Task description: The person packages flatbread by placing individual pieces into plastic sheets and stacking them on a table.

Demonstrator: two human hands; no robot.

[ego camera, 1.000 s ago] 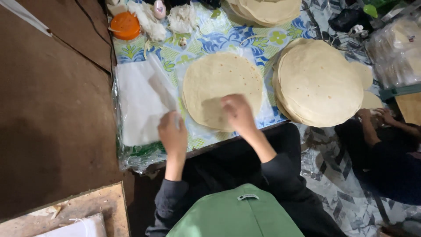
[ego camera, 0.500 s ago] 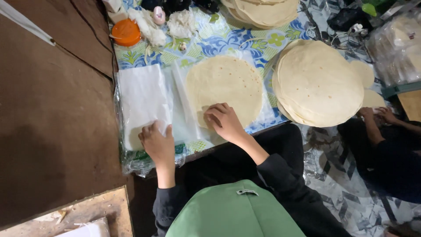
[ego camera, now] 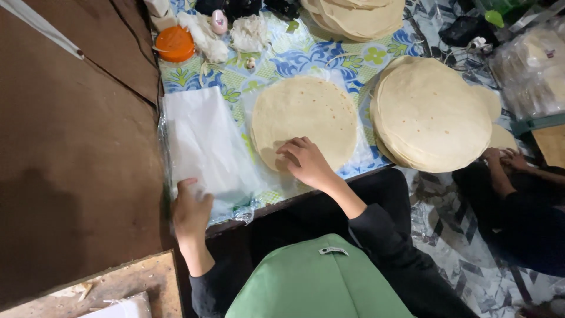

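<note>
A small stack of round pale flatbreads (ego camera: 309,112) lies on a clear plastic sheet on the floral-covered table (ego camera: 306,56). My right hand (ego camera: 306,164) rests on the near left edge of that stack, fingers curled onto the rim. To the left lies a pile of clear plastic bags (ego camera: 203,138). My left hand (ego camera: 191,211) grips that pile's near corner at the table's front edge.
A tall stack of flatbreads (ego camera: 432,115) sits to the right, another stack (ego camera: 359,15) at the back. An orange lid (ego camera: 175,43) and crumpled white plastic (ego camera: 248,32) lie at the back left. Another person's hands (ego camera: 505,160) are at the right. Packed bags (ego camera: 532,65) sit far right.
My left hand slid left and toward me onto the plastic bags' near corner. My right hand drew back from the flatbread's middle to its near left edge.
</note>
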